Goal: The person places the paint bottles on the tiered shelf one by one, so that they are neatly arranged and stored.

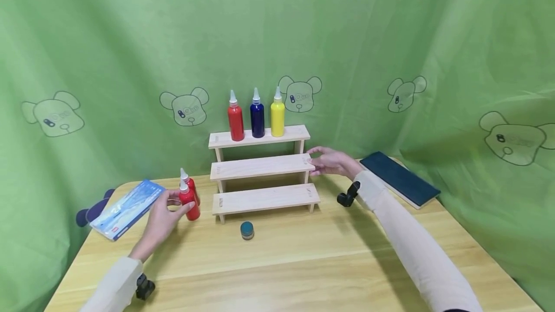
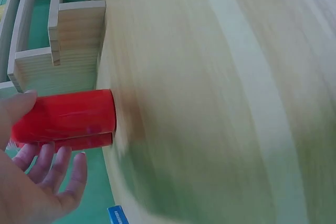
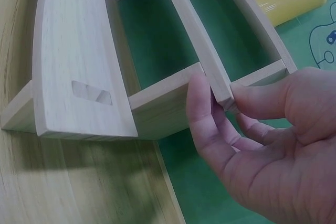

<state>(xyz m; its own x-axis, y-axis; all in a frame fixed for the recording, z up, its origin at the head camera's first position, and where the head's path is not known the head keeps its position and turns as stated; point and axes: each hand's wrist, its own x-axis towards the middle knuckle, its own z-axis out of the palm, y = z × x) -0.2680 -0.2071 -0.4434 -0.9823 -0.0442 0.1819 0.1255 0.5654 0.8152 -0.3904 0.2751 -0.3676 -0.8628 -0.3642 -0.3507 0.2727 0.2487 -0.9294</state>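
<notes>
Two red squeeze bottles with pale nozzle caps stand close together left of a three-step wooden rack [image 1: 256, 168]. My left hand [image 1: 162, 215] holds the front red bottle [image 1: 187, 202], thumb on one side and fingers on the other. The other red bottle [image 1: 193, 188] is partly hidden behind it. My right hand [image 1: 331, 162] pinches the right end of the rack's middle board; in the right wrist view the thumb [image 3: 260, 99] presses one face of it. On the top board stand a red bottle [image 1: 236, 122], a dark blue bottle [image 1: 257, 119] and a yellow bottle [image 1: 277, 117].
A small jar with a teal lid [image 1: 247, 230] stands before the rack. To the left lies a blue-and-white packet [image 1: 127, 210] beside a purple object [image 1: 95, 210]. A dark green flat board or book [image 1: 399, 177] lies at the right. Green curtain [image 1: 347, 37] encloses the wooden table [image 1: 277, 273].
</notes>
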